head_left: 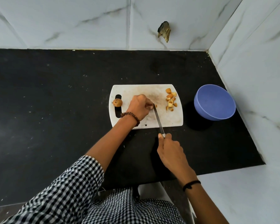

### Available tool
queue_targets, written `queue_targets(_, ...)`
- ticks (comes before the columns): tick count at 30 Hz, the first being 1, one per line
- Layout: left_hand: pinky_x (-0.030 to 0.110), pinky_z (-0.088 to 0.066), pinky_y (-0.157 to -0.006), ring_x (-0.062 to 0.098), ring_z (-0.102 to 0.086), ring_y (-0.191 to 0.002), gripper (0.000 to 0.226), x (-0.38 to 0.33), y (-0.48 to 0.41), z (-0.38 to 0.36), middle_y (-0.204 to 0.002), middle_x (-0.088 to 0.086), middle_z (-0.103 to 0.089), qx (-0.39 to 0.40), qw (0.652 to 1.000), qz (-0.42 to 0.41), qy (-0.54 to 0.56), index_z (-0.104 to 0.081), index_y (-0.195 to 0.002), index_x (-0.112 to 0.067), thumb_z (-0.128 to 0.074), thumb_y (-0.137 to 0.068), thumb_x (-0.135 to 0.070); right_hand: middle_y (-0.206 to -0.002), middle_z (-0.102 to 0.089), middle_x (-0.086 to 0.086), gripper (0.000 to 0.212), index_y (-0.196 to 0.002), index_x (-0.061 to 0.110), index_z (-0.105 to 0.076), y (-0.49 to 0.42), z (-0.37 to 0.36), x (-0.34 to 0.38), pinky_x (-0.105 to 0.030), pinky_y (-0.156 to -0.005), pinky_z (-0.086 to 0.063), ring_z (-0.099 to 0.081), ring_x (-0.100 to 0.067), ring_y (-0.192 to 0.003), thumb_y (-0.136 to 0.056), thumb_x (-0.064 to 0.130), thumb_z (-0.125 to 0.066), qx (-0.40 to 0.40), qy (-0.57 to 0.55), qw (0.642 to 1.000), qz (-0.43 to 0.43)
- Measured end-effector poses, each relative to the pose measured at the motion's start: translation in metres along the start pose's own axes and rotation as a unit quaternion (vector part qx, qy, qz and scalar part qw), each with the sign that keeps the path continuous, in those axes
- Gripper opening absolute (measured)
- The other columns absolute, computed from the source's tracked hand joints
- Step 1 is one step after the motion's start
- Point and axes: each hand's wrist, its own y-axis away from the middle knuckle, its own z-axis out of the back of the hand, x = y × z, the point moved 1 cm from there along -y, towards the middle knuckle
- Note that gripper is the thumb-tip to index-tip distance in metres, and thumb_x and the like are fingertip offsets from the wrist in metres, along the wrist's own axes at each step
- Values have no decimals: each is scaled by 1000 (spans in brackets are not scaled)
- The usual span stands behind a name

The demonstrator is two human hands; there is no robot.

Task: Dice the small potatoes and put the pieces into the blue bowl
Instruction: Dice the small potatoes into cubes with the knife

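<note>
A white cutting board [168, 122] lies on the black counter. My left hand [138, 107] curls over a small potato at the board's middle, which is almost wholly hidden under the fingers. My right hand [170, 151] grips the handle of a knife [158, 119], whose blade runs up to the held potato. A pile of diced potato pieces [171, 101] sits at the board's right edge. One whole small potato [117, 102] rests at the board's left edge by the handle slot. The blue bowl [214, 102] stands right of the board and looks empty.
The black counter [55, 102] stretches wide to the left of the board. Marble-tiled walls close the back and right sides, with a broken hole [164, 31] in the back wall. The bowl stands close to the right wall.
</note>
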Motion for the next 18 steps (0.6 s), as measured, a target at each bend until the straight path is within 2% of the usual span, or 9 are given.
queue_targets(3, 14, -47, -83, 10, -62, -87, 19, 1, 2, 0, -100, 6, -69, -1, 1000, -3, 11, -73, -104, -6, -69, -85, -10, -96, -61, -6, 40, -105, 19, -48, 4, 1, -8, -47, -81, -57, -65, -24, -87, -105, 52, -26, -10, -28, 1000, -6)
queue_targets(7, 24, -52, -91, 13, -65, -93, 39, 5, 7, 3, -107, 6, -65, 12, 999, -12, 37, -66, -115, -6, -77, -78, -13, -87, -62, -5, 41, -101, 19, -50, 8, 7, -7, -45, -74, -58, -65, -22, -79, -105, 52, -28, -52, -80, 995, 8)
queue_targets(10, 26, -51, -92, 14, -63, -97, 48, 10, 12, 7, -111, 6, -63, 7, 999, -18, 33, -65, -119, -7, -80, -74, -13, -86, -61, -4, 41, -100, 17, -50, 8, 11, -2, -43, -71, -55, -64, -22, -77, -105, 51, -28, -63, -93, 993, 26)
queue_targets(14, 18, -50, -80, 10, -59, -87, 43, 18, 16, 9, -107, 3, -61, 1, 1000, -3, 7, -68, -110, -9, -83, -72, -21, -93, -61, -7, 43, -102, 16, -50, 0, 9, 9, -49, -79, -55, -64, -26, -85, -105, 52, -28, -47, -72, 995, 42)
queue_targets(18, 24, -53, -77, 11, -59, -82, 27, 19, 17, 11, -101, 3, -63, 4, 1000, -5, -22, -73, -99, -10, -79, -76, -23, -101, -60, -11, 47, -108, 13, -50, -8, 6, 14, -52, -85, -53, -63, -30, -93, -105, 54, -27, -30, -45, 998, 37)
